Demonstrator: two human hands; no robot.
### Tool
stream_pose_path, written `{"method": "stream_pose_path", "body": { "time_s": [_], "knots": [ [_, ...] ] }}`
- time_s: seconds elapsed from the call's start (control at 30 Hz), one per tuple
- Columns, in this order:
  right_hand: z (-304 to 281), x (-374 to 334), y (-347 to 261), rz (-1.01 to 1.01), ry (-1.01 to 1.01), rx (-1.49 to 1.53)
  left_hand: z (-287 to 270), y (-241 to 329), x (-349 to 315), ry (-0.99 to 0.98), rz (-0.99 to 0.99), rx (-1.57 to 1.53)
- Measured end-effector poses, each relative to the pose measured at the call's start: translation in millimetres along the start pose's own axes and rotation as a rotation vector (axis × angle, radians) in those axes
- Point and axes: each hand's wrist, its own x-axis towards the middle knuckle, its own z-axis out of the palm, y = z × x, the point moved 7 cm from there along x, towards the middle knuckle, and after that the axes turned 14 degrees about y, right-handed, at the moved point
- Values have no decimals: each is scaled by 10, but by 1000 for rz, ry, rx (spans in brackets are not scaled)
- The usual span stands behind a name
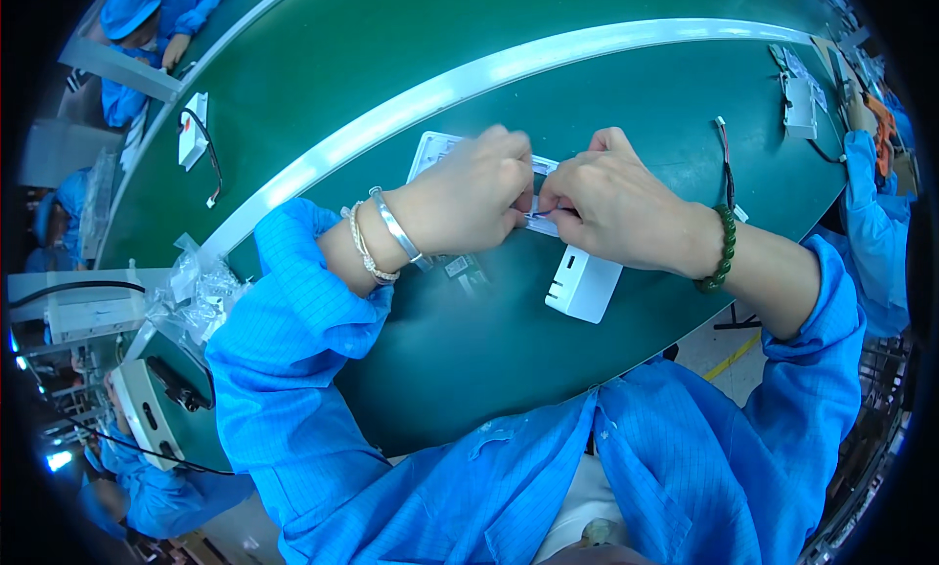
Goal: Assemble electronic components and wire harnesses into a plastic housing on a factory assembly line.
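Note:
Both my hands work close together over a white plastic housing [436, 150] on the green table. My left hand [479, 188] has its fingers pinched at the housing's near edge, beside some thin wires [535, 214]. Facing it, my right hand [611, 198] pinches at the same wires, fingertips nearly meeting the left ones. The hands cover most of the housing. Just below my right hand lies a white box-shaped case [585, 285] with small slots. A small greenish board with a label [460, 269] lies under my left wrist, partly blurred.
A connector cable [726, 159] lies to the right. White parts [799, 105] sit at the far right, near a co-worker's blue sleeve [871, 208]. A clear plastic bag [201, 291] is at left. Beyond the pale strip [469, 81] lies a white unit with a black cable [194, 133].

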Motion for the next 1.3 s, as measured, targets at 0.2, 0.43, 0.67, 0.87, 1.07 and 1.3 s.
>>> {"method": "stream_pose_path", "body": {
  "time_s": [0.2,0.43,0.67,0.87,1.07,1.3],
  "knots": [
    [-152,-8,-16,-94,66,11,-92,-2,-75,158,-66,32],
    [-569,53,-186,-489,287,-41,-655,-428,-133,356,-405,-313],
    [-753,20,-322,-587,385,-72,-61,-138,-367,-70,-557,-1571],
    [-804,66,-153,-561,670,-236,11,-32,-325,15,-564,-1686],
    [-652,-548,82,103,194,736,-54,-124,-393,199,-701,-1721],
    [570,-1048,-255,587,-217,1875,-80,124,-150,262,-571,-1701]
  ]
}}
